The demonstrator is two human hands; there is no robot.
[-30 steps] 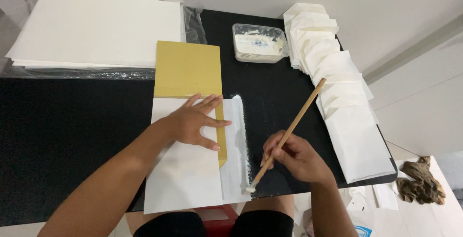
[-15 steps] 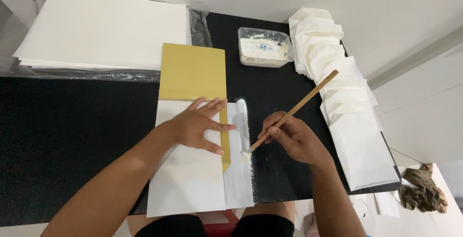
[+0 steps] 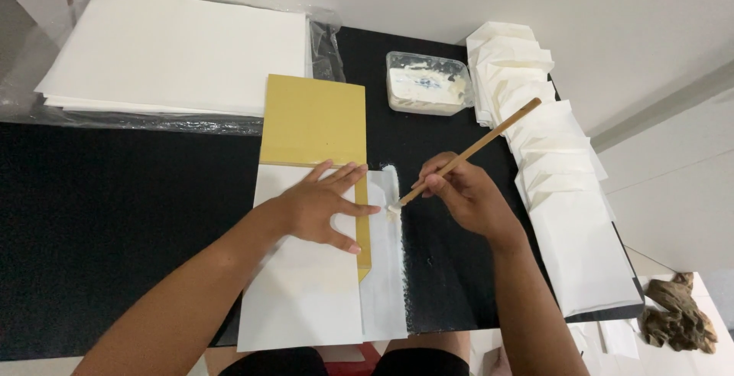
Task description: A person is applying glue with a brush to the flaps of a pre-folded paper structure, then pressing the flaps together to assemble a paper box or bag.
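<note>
The black bench (image 3: 115, 215) carries a stack of large white sheets (image 3: 176, 51) at its far left; a row of overlapping folded white paper bags (image 3: 550, 154) runs down its right edge; a yellow board (image 3: 313, 120) lies mid-bench, with a white sheet (image 3: 302, 299) over its near part; the left hand (image 3: 317, 208) lies flat and open on that sheet, fingers spread; the right hand (image 3: 466, 196) grips a wooden brush (image 3: 474, 150), its tip on the sheet's paste-whitened right strip (image 3: 386, 269); a clear tub of white paste (image 3: 424, 84) stands beyond.

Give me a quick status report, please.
Left hand flat on white sheet. Right hand grips brush, tip on sheet's flap. Nothing in the way.
</note>
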